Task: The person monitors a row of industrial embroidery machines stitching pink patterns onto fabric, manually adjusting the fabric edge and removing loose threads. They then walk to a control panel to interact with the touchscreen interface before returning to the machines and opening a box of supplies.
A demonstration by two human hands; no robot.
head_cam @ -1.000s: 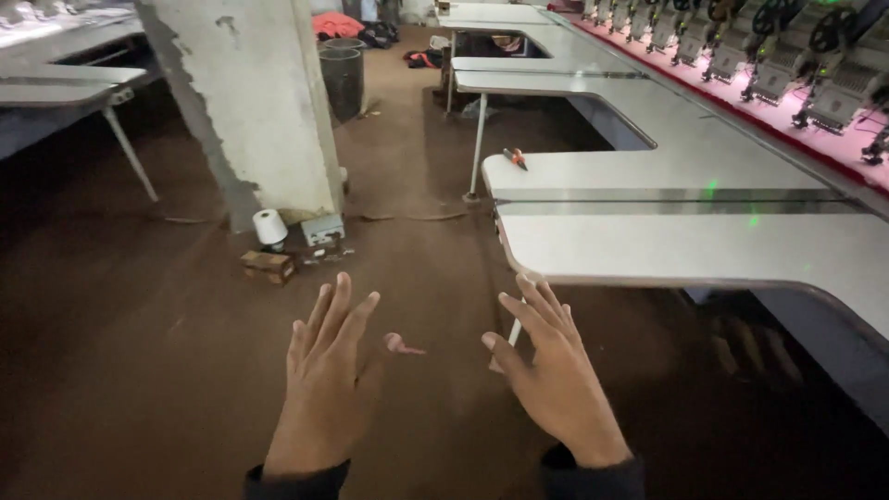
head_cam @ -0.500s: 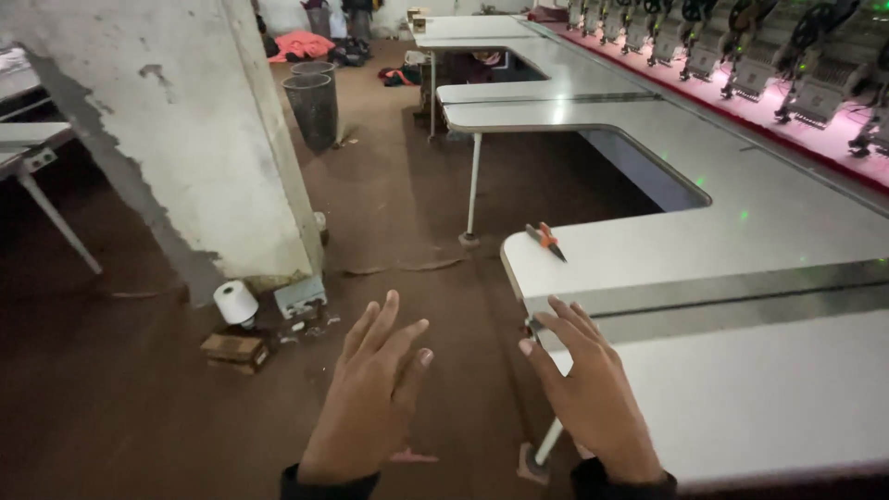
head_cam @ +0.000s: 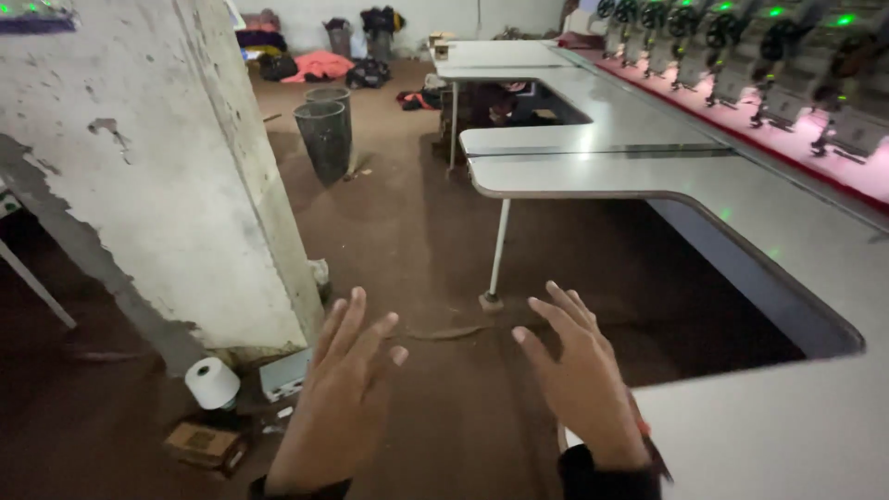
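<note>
Both hands out in front w/ fingers spread, gripping nothing: left hand (head_cam: 338,398) over the brown floor (head_cam: 407,241), right hand (head_cam: 583,375) at the near corner of the white worktop (head_cam: 778,435). Nearest thing is a small tool w/ red handle (head_cam: 645,435) (mostly hidden, kind unclear), lying on the worktop edge right under the right wrist. Left of the left hand, a white thread cone (head_cam: 212,382) by the pillar (head_cam: 167,185) base.
</note>
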